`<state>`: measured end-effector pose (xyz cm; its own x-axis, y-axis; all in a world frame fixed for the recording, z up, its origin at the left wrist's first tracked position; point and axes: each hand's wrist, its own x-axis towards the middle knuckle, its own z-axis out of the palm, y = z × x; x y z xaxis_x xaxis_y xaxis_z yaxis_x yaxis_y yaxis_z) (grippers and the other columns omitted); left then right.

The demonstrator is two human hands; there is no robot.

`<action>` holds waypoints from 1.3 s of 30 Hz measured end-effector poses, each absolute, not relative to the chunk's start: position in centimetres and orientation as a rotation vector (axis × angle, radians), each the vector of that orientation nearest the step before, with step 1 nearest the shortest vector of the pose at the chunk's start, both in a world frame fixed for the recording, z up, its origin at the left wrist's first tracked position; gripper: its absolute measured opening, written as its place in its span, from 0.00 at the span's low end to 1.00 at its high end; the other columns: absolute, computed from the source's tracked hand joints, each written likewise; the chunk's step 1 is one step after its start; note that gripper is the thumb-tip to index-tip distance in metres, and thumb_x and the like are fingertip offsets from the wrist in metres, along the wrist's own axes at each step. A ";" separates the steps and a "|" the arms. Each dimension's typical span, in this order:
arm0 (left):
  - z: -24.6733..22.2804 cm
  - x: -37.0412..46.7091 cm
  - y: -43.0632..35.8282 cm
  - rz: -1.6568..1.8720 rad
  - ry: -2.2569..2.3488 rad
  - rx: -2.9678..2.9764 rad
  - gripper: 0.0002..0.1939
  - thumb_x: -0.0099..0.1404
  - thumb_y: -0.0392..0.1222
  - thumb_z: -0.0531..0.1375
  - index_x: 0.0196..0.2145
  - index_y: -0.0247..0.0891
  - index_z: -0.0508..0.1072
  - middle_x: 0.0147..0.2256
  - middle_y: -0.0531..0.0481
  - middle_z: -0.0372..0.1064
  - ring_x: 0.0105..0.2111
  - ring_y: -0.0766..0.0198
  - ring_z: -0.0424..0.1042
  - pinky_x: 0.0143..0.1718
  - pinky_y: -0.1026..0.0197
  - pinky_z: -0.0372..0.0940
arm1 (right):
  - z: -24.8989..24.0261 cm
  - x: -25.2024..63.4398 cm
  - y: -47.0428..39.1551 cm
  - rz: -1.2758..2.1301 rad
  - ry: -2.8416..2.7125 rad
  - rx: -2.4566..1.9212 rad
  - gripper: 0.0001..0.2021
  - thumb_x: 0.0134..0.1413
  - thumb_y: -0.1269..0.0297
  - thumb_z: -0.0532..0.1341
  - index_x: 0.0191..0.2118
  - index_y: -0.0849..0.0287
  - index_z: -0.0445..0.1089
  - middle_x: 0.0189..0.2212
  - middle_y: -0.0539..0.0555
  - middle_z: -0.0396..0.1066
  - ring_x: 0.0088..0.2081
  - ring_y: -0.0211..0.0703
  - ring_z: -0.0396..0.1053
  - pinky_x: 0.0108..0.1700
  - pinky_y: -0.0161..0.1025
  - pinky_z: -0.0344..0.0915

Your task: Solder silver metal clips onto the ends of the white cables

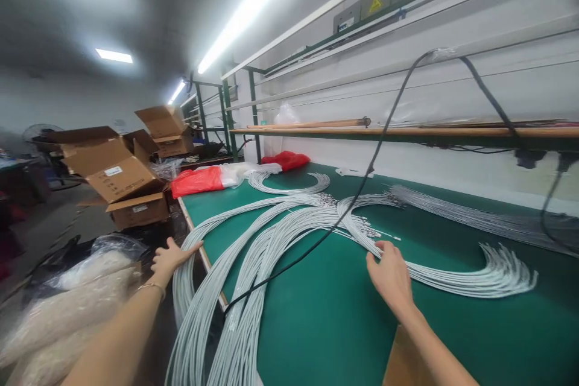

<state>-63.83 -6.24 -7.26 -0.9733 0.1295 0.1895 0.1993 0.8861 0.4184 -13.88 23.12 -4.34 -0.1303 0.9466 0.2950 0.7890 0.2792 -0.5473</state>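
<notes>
My right hand [391, 277] is at a bundle of thin white cables [452, 280], its fingers and thumb closed around it where it crosses the green table. From there the bundle's loose ends fan out to the right. At the table's left edge, my left hand [170, 259] is open with its fingers spread. Its fingertip is close to another white cable bundle [183, 289] that hangs over the edge; whether they touch I cannot tell. Several more cable bundles [253, 265] curve across the table and droop over its front left edge.
A black cord [312, 248] slants across the green table [312, 319] from a shelf rail [407, 132]. Grey wires [479, 217] lie along the back. Red and white bags [196, 181] sit at the far left corner. Cardboard boxes [122, 175] and plastic-wrapped packs [76, 307] stand left.
</notes>
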 end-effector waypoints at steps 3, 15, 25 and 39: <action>-7.7 -64.5 -6.5 -0.665 -2.875 -0.191 0.23 0.73 0.47 0.64 0.62 0.39 0.70 0.62 0.38 0.68 0.57 0.44 0.72 0.55 0.37 0.71 | -4.1 -12.9 22.8 0.419 -1.961 -1.522 0.17 0.69 0.59 0.65 0.58 0.60 0.71 0.54 0.58 0.73 0.49 0.49 0.76 0.49 0.51 0.76; -6.3 -64.6 -6.9 -0.951 -2.907 -0.520 0.21 0.73 0.45 0.64 0.60 0.39 0.72 0.59 0.40 0.71 0.52 0.49 0.76 0.51 0.42 0.74 | -2.6 -14.8 20.1 0.723 -1.949 -1.394 0.13 0.69 0.62 0.65 0.55 0.60 0.73 0.51 0.56 0.76 0.47 0.47 0.77 0.49 0.50 0.76; -4.3 -59.8 -6.8 -1.116 -2.971 -0.650 0.19 0.72 0.47 0.65 0.56 0.36 0.75 0.55 0.45 0.74 0.50 0.45 0.77 0.49 0.44 0.75 | -1.2 -14.1 17.7 0.886 -1.937 -1.375 0.10 0.69 0.63 0.65 0.51 0.61 0.74 0.44 0.54 0.78 0.44 0.45 0.78 0.49 0.49 0.76; -3.1 -59.7 -7.0 -0.970 -3.004 -0.787 0.19 0.73 0.46 0.65 0.58 0.37 0.74 0.56 0.42 0.73 0.50 0.49 0.77 0.49 0.44 0.75 | 0.0 -12.8 14.0 0.927 -1.892 -1.523 0.02 0.67 0.65 0.67 0.42 0.55 0.78 0.33 0.49 0.80 0.41 0.44 0.80 0.56 0.50 0.72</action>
<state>-59.68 -7.01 -3.06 -0.8771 0.4785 0.0411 0.4122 0.7062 0.5756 -12.79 14.01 -0.02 -0.2196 0.9755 -0.0128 0.6079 0.1265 -0.7839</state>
